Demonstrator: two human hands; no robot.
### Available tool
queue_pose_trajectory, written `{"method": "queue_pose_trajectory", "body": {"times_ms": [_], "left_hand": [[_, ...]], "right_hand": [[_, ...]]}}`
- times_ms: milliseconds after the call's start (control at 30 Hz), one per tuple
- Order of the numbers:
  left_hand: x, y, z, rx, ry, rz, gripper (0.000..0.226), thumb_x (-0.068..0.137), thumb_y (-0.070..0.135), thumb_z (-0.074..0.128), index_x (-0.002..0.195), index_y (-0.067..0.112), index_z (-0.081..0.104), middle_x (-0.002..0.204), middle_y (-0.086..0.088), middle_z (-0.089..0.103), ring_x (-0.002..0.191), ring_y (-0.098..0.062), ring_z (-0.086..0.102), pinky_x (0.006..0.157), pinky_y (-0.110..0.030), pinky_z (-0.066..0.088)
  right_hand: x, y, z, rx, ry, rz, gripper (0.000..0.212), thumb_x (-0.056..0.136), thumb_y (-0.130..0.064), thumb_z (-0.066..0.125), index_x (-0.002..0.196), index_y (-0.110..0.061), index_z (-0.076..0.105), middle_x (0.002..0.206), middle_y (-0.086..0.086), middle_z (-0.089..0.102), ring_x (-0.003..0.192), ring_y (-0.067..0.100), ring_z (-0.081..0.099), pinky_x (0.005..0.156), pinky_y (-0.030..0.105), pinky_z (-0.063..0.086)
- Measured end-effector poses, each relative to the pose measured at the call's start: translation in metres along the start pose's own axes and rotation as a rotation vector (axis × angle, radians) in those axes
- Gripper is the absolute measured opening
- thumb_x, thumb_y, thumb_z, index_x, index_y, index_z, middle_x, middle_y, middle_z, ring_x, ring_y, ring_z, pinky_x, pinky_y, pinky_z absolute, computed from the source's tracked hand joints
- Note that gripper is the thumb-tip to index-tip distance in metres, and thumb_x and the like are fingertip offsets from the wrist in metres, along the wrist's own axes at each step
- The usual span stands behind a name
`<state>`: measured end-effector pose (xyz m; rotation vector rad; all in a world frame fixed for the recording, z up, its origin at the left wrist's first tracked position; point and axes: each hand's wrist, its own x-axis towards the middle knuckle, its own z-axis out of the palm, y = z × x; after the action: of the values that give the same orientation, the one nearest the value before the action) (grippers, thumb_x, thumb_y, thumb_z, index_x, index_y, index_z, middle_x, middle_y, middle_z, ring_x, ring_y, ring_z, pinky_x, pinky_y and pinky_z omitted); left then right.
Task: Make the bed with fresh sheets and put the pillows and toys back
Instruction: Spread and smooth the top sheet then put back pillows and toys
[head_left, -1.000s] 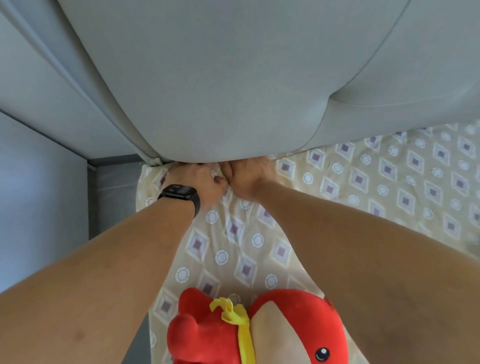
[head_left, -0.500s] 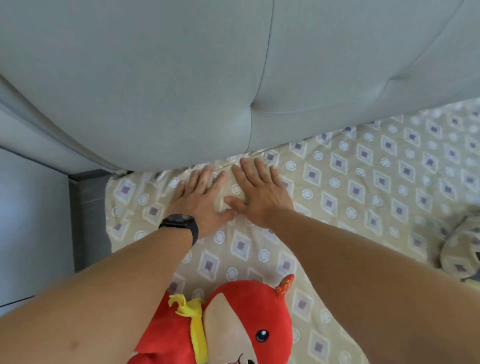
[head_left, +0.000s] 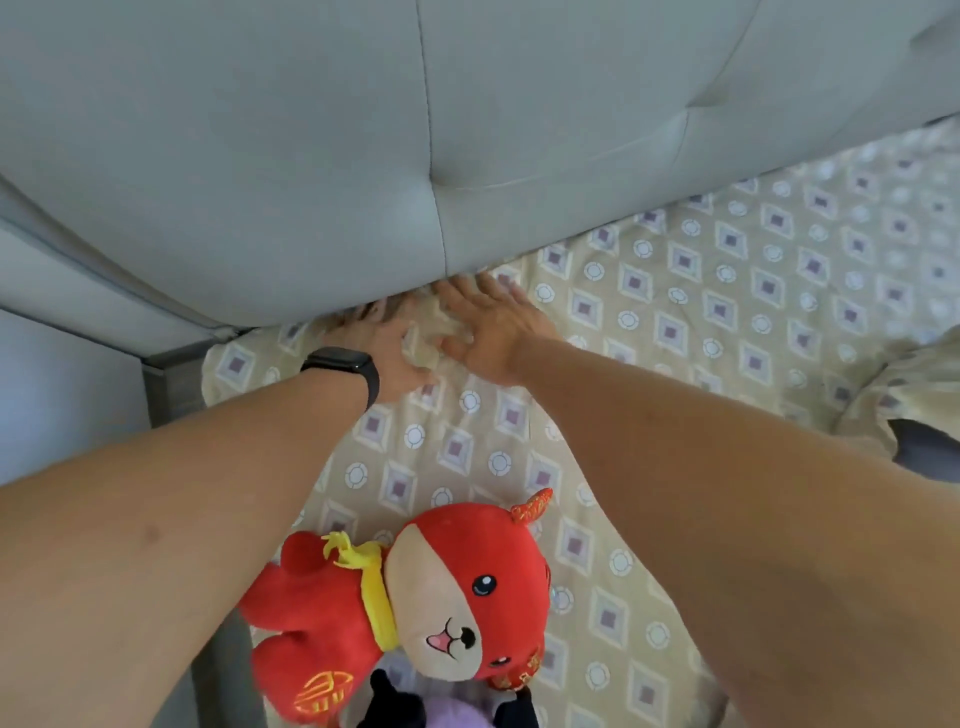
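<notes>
A person's left hand (head_left: 387, 353) and right hand (head_left: 491, 325) are pressing flat, fingers spread and holding nothing, on the patterned fitted sheet (head_left: 675, 312) where it is meeting the grey padded headboard (head_left: 363, 156). The red plush toy (head_left: 415, 597) is lying near the mattress edge between the forearms. A sweeping arm could be nudging it off, or loosely tucked fabric could be creeping back out.

Before us, the bed: a beige patterned sheet (head_left: 675, 322) meeting the grey padded headboard (head_left: 311, 156). On the sheet we count one red plush toy (head_left: 415, 597), our two flat hands, and a matching pillow (head_left: 904, 384) at the right edge.
</notes>
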<state>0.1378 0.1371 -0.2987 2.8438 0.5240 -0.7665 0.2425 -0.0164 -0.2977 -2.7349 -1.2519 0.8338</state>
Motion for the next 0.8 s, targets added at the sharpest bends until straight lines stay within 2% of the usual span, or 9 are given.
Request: {"method": "queue_pose_trajectory", "body": {"times_ms": [100, 200, 267, 333, 500, 600, 633, 700, 800], "left_hand": [[-0.052, 0.021, -0.018, -0.030, -0.113, -0.037, 0.084, 0.092, 0.046, 0.054, 0.160, 0.023, 0.010, 0.167, -0.006, 0.009, 0.153, -0.029, 0.011, 0.119, -0.044, 0.028], [-0.126, 0.041, -0.049, -0.111, -0.311, 0.020, 0.069, 0.095, 0.040, 0.050, 0.157, 0.028, 0.024, 0.166, -0.005, 0.017, 0.151, -0.027, 0.019, 0.110, -0.042, 0.037], [-0.175, 0.055, -0.078, -0.179, -0.304, 0.040, 0.063, 0.097, 0.043, 0.050, 0.156, 0.030, 0.030, 0.166, -0.004, 0.017, 0.149, -0.026, 0.026, 0.110, -0.040, 0.038], [-0.217, 0.074, -0.114, -0.244, -0.313, 0.088, 0.057, 0.099, 0.042, 0.049, 0.153, 0.030, 0.037, 0.164, -0.003, 0.025, 0.144, -0.027, 0.038, 0.108, -0.037, 0.040], [-0.292, 0.124, -0.183, -0.242, -0.311, 0.391, 0.043, 0.102, 0.033, 0.044, 0.145, 0.029, 0.051, 0.150, -0.002, 0.050, 0.131, -0.024, 0.051, 0.098, -0.029, 0.042], [-0.332, 0.153, -0.226, -0.191, -0.334, 0.522, 0.043, 0.103, 0.033, 0.045, 0.145, 0.027, 0.051, 0.156, -0.001, 0.043, 0.135, -0.022, 0.048, 0.107, -0.032, 0.041], [-0.346, 0.163, -0.240, -0.176, -0.331, 0.569, 0.042, 0.103, 0.032, 0.046, 0.144, 0.026, 0.052, 0.156, -0.001, 0.042, 0.128, -0.021, 0.054, 0.102, -0.030, 0.045], [-0.377, 0.181, -0.265, -0.145, -0.341, 0.653, 0.040, 0.103, 0.032, 0.046, 0.142, 0.026, 0.054, 0.156, 0.000, 0.042, 0.094, -0.013, 0.065, 0.081, -0.024, 0.049], [-0.420, 0.219, -0.292, -0.074, -0.383, 0.789, 0.037, 0.103, 0.031, 0.048, 0.139, 0.027, 0.058, 0.152, -0.002, 0.047, 0.071, -0.012, 0.063, 0.069, -0.026, 0.051]], "right_hand": [[-0.083, 0.001, -0.002, 0.044, -0.054, 0.021, 0.070, 0.102, -0.062, 0.022, 0.158, -0.038, -0.013, 0.167, -0.011, -0.016, 0.155, 0.018, -0.013, 0.126, 0.045, -0.005], [-0.185, -0.002, -0.028, 0.123, -0.110, 0.064, 0.069, 0.103, -0.060, 0.023, 0.159, -0.038, -0.012, 0.165, -0.013, -0.019, 0.154, 0.018, -0.015, 0.126, 0.046, -0.003], [-0.246, -0.009, -0.050, 0.183, -0.089, 0.116, 0.070, 0.103, -0.060, 0.026, 0.160, -0.037, -0.009, 0.166, -0.013, -0.018, 0.154, 0.018, -0.014, 0.126, 0.047, 0.000], [-0.298, -0.022, -0.076, 0.304, -0.080, 0.213, 0.069, 0.104, -0.059, 0.028, 0.160, -0.036, -0.005, 0.166, -0.013, -0.017, 0.154, 0.017, -0.014, 0.126, 0.046, 0.004], [-0.407, -0.053, -0.140, 0.480, 0.086, 0.393, 0.067, 0.105, -0.054, 0.034, 0.161, -0.036, 0.003, 0.165, -0.017, -0.015, 0.153, 0.011, -0.013, 0.126, 0.041, 0.011], [-0.467, -0.065, -0.177, 0.426, 0.101, 0.520, 0.065, 0.106, -0.050, 0.036, 0.162, -0.031, 0.009, 0.167, -0.011, -0.013, 0.155, 0.017, -0.008, 0.124, 0.042, 0.013], [-0.487, -0.068, -0.190, 0.429, 0.109, 0.577, 0.065, 0.106, -0.048, 0.037, 0.162, -0.030, 0.010, 0.168, -0.010, -0.013, 0.155, 0.018, -0.008, 0.124, 0.042, 0.014], [-0.534, -0.079, -0.214, 0.468, 0.149, 0.682, 0.063, 0.106, -0.044, 0.038, 0.162, -0.029, 0.013, 0.168, -0.008, -0.011, 0.155, 0.019, -0.007, 0.124, 0.044, 0.018], [-0.610, -0.101, -0.241, 0.525, 0.243, 0.810, 0.060, 0.106, -0.044, 0.039, 0.160, -0.034, 0.015, 0.168, -0.011, -0.006, 0.156, 0.016, -0.003, 0.122, 0.045, 0.024]]}}
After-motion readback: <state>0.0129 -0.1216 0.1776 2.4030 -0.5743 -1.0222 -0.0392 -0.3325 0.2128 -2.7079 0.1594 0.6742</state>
